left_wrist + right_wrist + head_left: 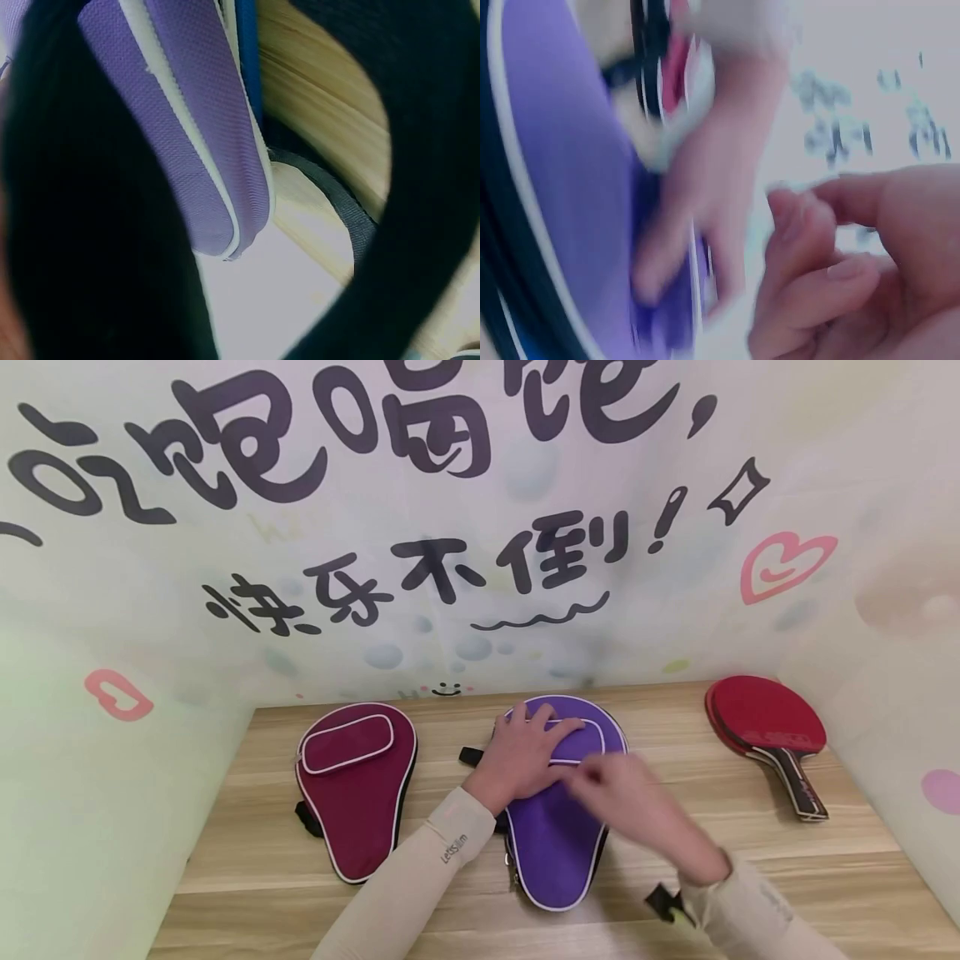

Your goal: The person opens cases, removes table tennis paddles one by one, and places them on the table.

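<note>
A purple table tennis bat case [555, 852] with white piping and a front pocket lies on the wooden table. My left hand [521, 756] rests on its upper part, fingers spread over the pocket. In the left wrist view the edge of the purple case [202, 135] shows. Close to the left thumb, my right hand [618, 797] is over the right side of the case, blurred. The right wrist view shows the right hand [832, 277] with curled fingers and nothing visible in them; the purple case [562, 150] stands apart from it there.
To the left lies a dark red bat case [360, 810] of the same shape. At the far right, red table tennis bats [772, 718] lie stacked with their handles toward me. Printed walls [420, 652] enclose the table [247, 860] at the back and sides.
</note>
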{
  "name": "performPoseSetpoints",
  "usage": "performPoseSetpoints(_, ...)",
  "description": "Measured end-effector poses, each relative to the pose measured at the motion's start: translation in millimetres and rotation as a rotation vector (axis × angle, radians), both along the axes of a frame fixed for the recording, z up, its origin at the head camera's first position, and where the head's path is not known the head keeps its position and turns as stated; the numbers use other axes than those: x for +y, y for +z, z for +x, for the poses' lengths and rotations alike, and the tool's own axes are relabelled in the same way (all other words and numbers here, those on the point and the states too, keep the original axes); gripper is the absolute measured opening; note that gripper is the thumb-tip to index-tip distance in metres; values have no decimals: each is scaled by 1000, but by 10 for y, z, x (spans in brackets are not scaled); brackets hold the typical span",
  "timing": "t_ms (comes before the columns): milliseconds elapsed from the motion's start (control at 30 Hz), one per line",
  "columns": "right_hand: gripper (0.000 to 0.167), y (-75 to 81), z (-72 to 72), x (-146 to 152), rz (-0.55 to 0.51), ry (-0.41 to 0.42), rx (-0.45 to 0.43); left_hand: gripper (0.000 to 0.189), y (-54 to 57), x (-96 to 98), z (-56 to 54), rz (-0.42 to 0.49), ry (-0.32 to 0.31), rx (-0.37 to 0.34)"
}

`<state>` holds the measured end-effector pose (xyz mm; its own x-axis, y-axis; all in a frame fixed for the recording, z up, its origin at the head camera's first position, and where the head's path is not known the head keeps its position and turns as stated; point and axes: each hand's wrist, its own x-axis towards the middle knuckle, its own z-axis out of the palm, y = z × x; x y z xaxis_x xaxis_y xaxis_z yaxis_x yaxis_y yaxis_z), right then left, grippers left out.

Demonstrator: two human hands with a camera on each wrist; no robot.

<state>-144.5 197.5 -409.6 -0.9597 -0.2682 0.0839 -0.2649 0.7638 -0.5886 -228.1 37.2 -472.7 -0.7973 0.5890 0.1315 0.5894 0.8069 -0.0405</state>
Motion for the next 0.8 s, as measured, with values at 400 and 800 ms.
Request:
performPoseSetpoints(400,41,-570,-547,849,-305,-244,-336,69,7,-16,-6,21,11,-82)
performPoseSetpoints(800,44,-815,-514,790,-463,-178,-404,68,2,-52,2,50,-1,-83)
